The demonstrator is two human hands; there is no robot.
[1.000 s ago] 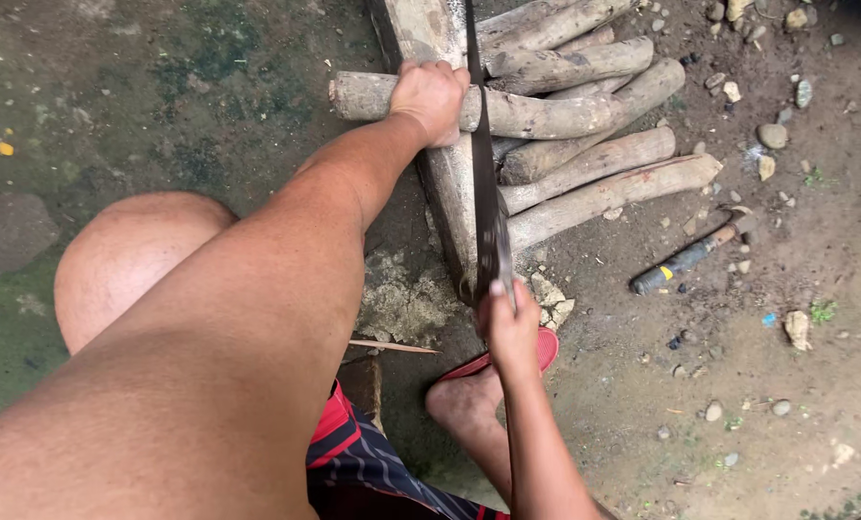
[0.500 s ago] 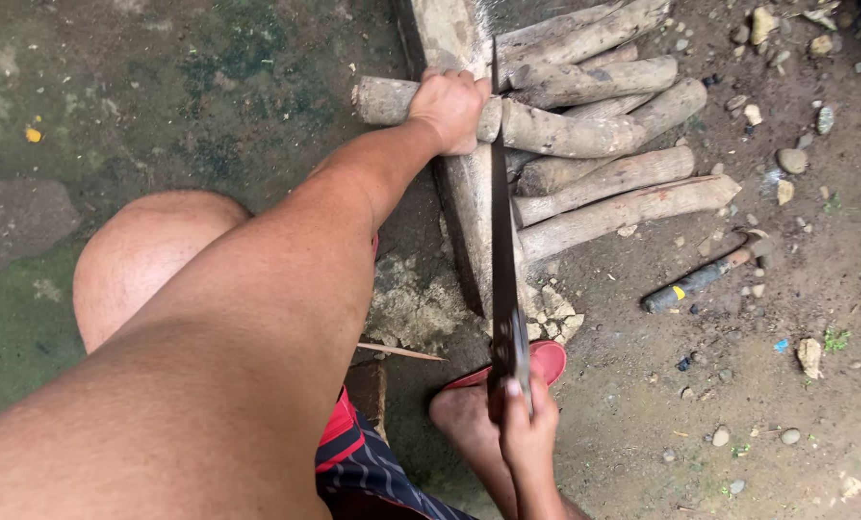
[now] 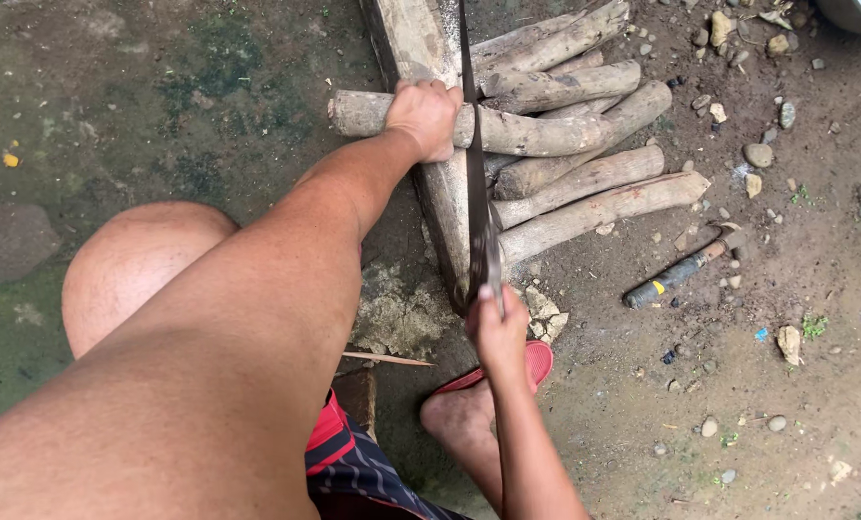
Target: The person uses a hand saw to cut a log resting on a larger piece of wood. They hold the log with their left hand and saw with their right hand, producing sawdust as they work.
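Observation:
My left hand [image 3: 426, 116] grips a pale wooden log [image 3: 526, 132] and presses it across a thick plank [image 3: 421, 39] that runs away from me. My right hand [image 3: 496, 332] holds the handle of a long saw [image 3: 475, 164] whose thin blade stands on edge over the log, just right of my left hand. The blade crosses the log where it rests on the plank. The saw handle is hidden inside my fist.
Several cut logs [image 3: 584, 178] lie piled to the right of the plank. A dark tool with a yellow band [image 3: 676, 274] lies on the dirt further right. My foot in a red sandal [image 3: 507, 371] is below my right hand. Sawdust [image 3: 401, 313] and stones lie around.
My right hand has pulled back toward me and then pushed forward a little, moving the saw along its cut. My left hand stays on the log.

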